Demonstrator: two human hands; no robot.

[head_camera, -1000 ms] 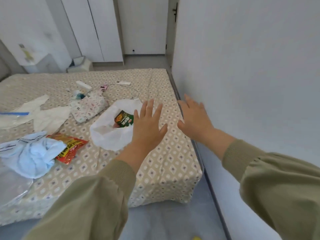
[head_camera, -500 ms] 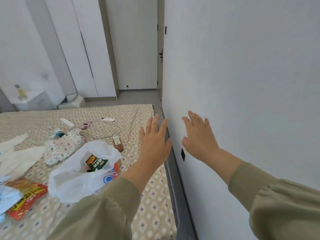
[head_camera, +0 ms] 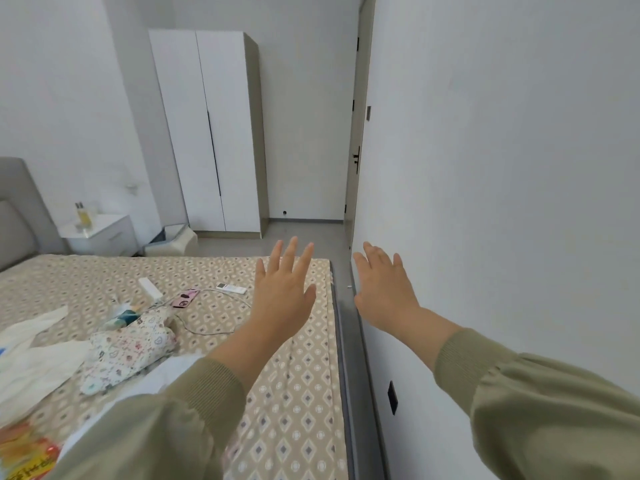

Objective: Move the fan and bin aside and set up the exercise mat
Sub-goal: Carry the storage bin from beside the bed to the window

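While the left hand and right hand hover, fingers straight and apart, the diamond-patterned bedsheet lies flat.

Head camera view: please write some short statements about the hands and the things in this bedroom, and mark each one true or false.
1. The left hand and the right hand have straight fingers and hold nothing. True.
2. The wardrobe has its doors wide open. False: both doors are closed.
3. A pink phone lies on the bed. True.
4. The right hand grips the remote control. False: it lies on the bed, and no hand touches it.
5. A bin stands on the floor beside the nightstand. True.
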